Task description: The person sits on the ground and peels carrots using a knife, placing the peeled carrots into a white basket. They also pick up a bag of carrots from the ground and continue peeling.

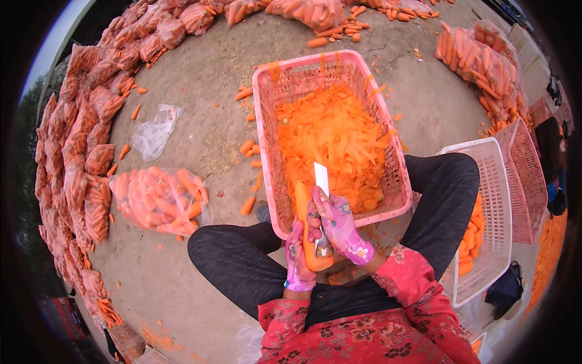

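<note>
My left hand (pixel 298 259), in a thin flowered glove, grips a large carrot (pixel 302 209) from its left side. The carrot lies lengthwise over the near edge of a pink plastic crate (pixel 262 136). In a matching glove, my right hand (pixel 335 225) is closed around a metal peeler (pixel 321 177), whose flat pale end points away from me. Its shiny lower part rests against the carrot near the thick end. Orange carrot peelings (pixel 332 141) are heaped inside the crate.
Stacked bags of carrots (pixel 86 136) line the left. One bag (pixel 159 200) lies beside my left knee, near a crumpled plastic bag (pixel 157 132). Right of my other knee stands a white crate (pixel 489 218) with peeled carrots (pixel 470 236). Another carrot bag (pixel 482 63) is farther right.
</note>
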Action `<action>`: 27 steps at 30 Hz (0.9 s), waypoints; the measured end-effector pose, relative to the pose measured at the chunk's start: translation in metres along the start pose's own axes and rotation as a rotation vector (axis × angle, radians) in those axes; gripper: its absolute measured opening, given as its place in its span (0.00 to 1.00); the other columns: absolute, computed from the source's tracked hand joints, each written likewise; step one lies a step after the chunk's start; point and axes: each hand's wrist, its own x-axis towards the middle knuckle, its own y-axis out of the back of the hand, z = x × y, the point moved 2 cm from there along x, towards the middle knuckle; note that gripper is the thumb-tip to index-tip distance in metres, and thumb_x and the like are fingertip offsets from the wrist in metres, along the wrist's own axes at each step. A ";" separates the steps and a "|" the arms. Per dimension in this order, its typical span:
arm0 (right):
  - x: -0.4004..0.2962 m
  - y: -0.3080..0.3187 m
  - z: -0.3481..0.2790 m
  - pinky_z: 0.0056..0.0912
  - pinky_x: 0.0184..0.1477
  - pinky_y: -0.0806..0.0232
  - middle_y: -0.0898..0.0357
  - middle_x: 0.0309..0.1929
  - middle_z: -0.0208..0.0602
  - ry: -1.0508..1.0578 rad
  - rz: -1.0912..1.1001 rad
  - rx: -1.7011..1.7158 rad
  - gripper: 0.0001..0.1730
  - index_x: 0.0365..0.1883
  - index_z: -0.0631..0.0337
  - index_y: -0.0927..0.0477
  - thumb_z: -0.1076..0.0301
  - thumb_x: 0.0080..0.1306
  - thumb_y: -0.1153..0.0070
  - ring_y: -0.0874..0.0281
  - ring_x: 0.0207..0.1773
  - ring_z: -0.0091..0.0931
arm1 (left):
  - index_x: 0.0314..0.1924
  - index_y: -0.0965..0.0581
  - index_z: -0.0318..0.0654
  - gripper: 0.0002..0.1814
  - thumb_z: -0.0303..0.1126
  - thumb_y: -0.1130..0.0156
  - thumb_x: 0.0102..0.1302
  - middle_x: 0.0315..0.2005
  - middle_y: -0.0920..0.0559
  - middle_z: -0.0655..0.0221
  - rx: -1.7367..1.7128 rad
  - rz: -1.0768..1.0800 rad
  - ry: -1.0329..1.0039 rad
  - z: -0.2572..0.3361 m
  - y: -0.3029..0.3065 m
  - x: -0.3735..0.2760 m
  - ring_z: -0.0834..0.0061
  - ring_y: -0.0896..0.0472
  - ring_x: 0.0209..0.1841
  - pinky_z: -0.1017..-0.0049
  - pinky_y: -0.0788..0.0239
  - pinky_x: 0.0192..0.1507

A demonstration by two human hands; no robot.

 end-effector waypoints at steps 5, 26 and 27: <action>-0.002 0.009 0.004 0.22 0.17 0.41 0.34 0.18 0.28 0.076 -0.024 -0.050 0.15 0.29 0.62 0.31 0.59 0.68 0.51 0.36 0.14 0.19 | 0.49 0.31 0.38 0.14 0.39 0.55 0.70 0.25 0.28 0.75 -0.065 -0.013 0.015 0.001 -0.014 -0.004 0.85 0.32 0.27 0.84 0.37 0.33; 0.196 0.068 -0.067 0.32 0.14 0.42 0.35 0.13 0.28 0.381 0.367 0.131 0.18 0.25 0.57 0.33 0.53 0.65 0.48 0.40 0.11 0.23 | 0.55 0.35 0.31 0.27 0.49 0.60 0.70 0.41 0.26 0.54 -0.284 -0.296 0.397 0.010 -0.019 -0.026 0.62 0.23 0.35 0.65 0.26 0.34; 0.218 0.094 -0.082 0.32 0.16 0.41 0.35 0.13 0.28 0.491 0.440 0.064 0.18 0.25 0.57 0.31 0.53 0.65 0.49 0.38 0.12 0.24 | 0.55 0.35 0.31 0.27 0.49 0.60 0.69 0.41 0.27 0.54 -0.295 -0.321 0.402 0.011 -0.022 -0.024 0.63 0.23 0.35 0.65 0.26 0.34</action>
